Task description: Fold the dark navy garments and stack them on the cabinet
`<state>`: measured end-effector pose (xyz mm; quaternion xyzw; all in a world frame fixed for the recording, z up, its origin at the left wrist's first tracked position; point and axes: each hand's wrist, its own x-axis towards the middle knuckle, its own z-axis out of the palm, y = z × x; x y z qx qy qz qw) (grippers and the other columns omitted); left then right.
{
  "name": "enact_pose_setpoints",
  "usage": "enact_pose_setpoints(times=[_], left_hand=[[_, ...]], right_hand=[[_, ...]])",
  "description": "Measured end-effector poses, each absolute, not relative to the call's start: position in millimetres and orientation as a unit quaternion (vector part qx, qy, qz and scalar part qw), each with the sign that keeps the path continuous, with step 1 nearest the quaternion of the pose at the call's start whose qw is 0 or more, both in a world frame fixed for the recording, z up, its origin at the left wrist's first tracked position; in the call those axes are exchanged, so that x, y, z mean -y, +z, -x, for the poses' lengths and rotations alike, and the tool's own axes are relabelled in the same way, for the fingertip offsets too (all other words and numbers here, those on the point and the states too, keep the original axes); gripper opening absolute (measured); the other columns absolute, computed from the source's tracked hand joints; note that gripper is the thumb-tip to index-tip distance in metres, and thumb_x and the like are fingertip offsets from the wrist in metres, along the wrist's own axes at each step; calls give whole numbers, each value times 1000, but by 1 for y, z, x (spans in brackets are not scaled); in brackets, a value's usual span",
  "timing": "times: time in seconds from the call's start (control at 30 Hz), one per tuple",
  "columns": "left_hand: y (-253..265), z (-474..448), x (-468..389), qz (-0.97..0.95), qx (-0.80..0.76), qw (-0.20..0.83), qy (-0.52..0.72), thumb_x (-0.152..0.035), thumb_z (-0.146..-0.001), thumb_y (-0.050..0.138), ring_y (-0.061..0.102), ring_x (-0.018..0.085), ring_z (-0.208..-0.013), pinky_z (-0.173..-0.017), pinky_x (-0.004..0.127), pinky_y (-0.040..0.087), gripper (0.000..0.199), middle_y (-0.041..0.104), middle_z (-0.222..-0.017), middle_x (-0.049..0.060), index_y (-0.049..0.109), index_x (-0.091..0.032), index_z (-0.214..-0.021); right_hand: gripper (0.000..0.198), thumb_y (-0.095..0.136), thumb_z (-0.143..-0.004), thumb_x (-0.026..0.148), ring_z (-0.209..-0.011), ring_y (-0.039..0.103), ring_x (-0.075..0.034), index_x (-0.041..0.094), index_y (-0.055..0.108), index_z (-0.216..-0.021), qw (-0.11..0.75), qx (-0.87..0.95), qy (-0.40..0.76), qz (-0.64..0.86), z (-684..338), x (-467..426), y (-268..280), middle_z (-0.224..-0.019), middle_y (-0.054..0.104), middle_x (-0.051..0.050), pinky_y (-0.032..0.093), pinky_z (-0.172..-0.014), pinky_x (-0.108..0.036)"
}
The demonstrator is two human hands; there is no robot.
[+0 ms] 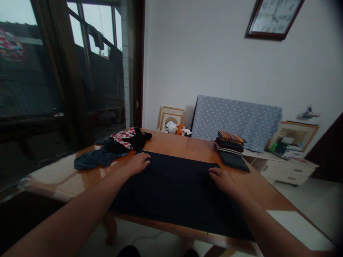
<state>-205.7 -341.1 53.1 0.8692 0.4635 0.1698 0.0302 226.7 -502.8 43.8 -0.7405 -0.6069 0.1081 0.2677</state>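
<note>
A dark navy piece of cloth (174, 189) is spread flat on the wooden table in front of me; its exact garment kind does not show. My left hand (138, 163) rests at its far left corner, fingers apart and touching the fabric. Near the far right corner lies my right hand (221, 179), its fingers slightly bent and apart on the cloth. The cloth's near side reaches the table's front edge, and my right forearm covers part of it.
Rumpled clothes (115, 148) lie at the table's left. A stack of folded clothes (232, 151) stands at the back right. Behind the wooden table (184, 144) are a starry blue-grey cover (235, 121) and a white cabinet (289, 169). A white sheet (297, 228) lies near the right edge.
</note>
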Motion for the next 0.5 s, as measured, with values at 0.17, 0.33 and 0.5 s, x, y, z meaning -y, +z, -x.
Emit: enact_pose_setpoints(times=[0.17,0.33,0.5], left_hand=[[60,201,292,-852,-503,9,143,-32,-89,50,60,26,-118,-103,36,44,41,64,-129,12,65,-18,-124],[53,190,248,-850,-512,25,121,-22,-80,53,56,25,-126,-109,34,40,51,60,-138,11,62,-18,-131],[41,185,225,-856,-508,54,80,-16,-72,55,48,27,-136,-114,35,35,65,54,-146,12,58,-17,-137]], right_hand=[[44,47,-83,21,-82,72,-22,12,69,-119,335,515,131,778,-265,464,45,-104,75,-14,55,-78,-32],[47,48,-83,22,-79,73,-19,11,66,-125,373,479,142,782,-282,430,43,-114,73,-15,55,-71,-29],[53,51,-81,19,-81,73,-19,9,63,-131,356,503,164,771,-292,408,26,-127,67,-17,55,-74,-28]])
